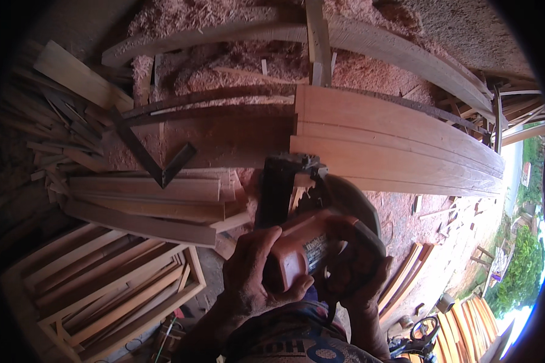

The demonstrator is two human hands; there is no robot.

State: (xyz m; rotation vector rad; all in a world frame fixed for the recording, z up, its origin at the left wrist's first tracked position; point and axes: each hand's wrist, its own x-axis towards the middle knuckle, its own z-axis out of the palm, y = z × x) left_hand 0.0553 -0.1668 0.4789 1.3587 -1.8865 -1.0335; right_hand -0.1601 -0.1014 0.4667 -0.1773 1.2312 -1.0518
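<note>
Both of my hands are on a circular saw [293,239] with a reddish motor body, held close in front of me. My left hand [248,263] wraps round the motor housing, thumb and fingers on opposite sides. On the other side, my right hand [372,275] grips the saw's dark handle, its fingers mostly hidden. The saw's dark base plate [275,187] meets the near left corner of a pale reddish board [357,163]. Behind that board lies a second board [369,115], both lengthwise. Whether the blade touches wood cannot be made out.
A dark L-shaped square [162,175] lies on the brown bench plank [224,139] to the left. Stacked planks [145,190] and a wooden frame [197,281] stand at near left. Scrap wood [82,78] piles up far left. Shavings [224,72] cover the ground behind the bench.
</note>
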